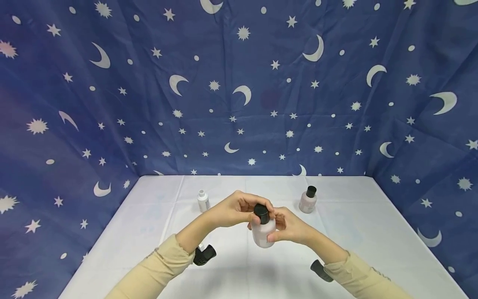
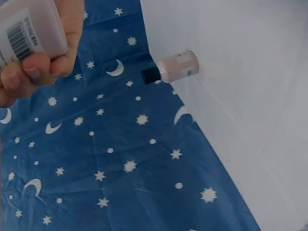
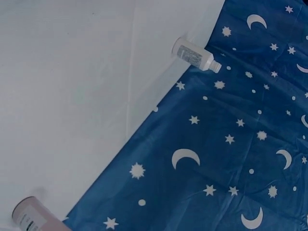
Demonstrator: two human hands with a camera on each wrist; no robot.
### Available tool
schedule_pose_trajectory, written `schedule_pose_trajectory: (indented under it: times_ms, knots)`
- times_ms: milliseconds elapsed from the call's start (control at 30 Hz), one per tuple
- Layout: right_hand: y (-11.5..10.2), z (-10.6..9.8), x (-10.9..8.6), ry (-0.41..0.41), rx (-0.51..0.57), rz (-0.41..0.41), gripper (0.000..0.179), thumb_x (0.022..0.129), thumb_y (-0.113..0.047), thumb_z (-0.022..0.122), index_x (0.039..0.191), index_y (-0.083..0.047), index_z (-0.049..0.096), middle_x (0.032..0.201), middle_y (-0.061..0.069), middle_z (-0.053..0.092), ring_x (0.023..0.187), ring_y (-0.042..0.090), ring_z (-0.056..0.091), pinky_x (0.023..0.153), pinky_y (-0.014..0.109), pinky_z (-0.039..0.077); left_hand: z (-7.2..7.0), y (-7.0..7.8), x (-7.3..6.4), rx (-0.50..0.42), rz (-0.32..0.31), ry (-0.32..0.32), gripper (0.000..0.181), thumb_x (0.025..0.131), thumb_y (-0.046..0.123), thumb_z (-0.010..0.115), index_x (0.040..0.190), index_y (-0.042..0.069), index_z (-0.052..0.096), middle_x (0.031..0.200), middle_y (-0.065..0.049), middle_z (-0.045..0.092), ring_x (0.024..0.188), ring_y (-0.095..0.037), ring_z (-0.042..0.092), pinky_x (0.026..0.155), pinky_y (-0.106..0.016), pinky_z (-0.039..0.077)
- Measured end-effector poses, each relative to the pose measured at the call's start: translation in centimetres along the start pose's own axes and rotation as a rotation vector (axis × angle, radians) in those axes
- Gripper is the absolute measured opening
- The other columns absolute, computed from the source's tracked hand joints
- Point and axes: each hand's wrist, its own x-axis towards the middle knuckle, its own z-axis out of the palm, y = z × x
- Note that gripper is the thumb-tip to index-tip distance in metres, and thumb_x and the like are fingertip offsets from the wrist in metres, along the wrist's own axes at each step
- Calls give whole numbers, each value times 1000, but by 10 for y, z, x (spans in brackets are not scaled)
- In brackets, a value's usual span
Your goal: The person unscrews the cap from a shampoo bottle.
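Observation:
Above the table's middle, both hands hold a pale pink bottle [image 1: 263,234] with a black cap [image 1: 262,213], upright and slightly tilted. My left hand [image 1: 244,209] pinches the cap between thumb and fingers. Lower down, my right hand [image 1: 289,228] grips the bottle's body, thumb in front. A barcode label [image 2: 20,41] on the held bottle shows in the left wrist view, with fingertips around it. Behind the hands to the right stands a similar capped pink bottle [image 1: 308,200]. A smaller white bottle [image 1: 203,201], its neck uncapped, is at the back left.
A white cloth covers the table [image 1: 149,224]. Blue curtain [image 1: 239,124] with moons and stars rises at the back and both sides. Black wrist devices [image 1: 204,255] sit under the forearms. A small white object [image 1: 202,246], mostly hidden, shows by the left sleeve.

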Motion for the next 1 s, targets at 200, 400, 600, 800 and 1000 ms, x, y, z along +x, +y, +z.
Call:
schedule_pose_trajectory:
  times_ms: [200,400,600,800,1000]
  knots:
    - [7,-4,2,131,-77,80,55,88,-19,67,120,20,44,118,-4,63,108,4,59,93,21,50,-6,-15,-2,22,-2,125,61,83,35,64,110,-18,53,104,-39,56,92,-2,59,74,-19,51]
    - [20,-16,13,412,-261,207,58,83,-17,73,125,14,49,116,31,58,94,1,61,83,19,52,-4,-39,9,59,-58,499,58,79,30,70,114,-14,57,112,-35,60,98,0,64,89,-22,53]
    - [32,-18,14,509,-325,222,53,81,-9,73,125,11,52,114,30,61,90,-1,61,80,17,52,8,-56,14,98,-87,721,38,78,-1,72,114,-11,61,109,-30,64,101,-3,65,96,-28,50]
    - [31,-13,9,504,-340,226,55,81,-10,73,128,9,51,117,29,60,92,-2,61,82,17,52,14,-55,12,116,-77,736,41,77,2,74,116,-7,62,112,-27,64,102,-6,66,99,-28,48]
    - [25,-5,3,465,-328,224,57,80,-6,73,128,12,49,122,31,57,96,-4,60,84,15,51,17,-43,3,161,-101,608,45,79,2,73,121,-4,60,117,-23,64,112,-25,62,100,-25,47]
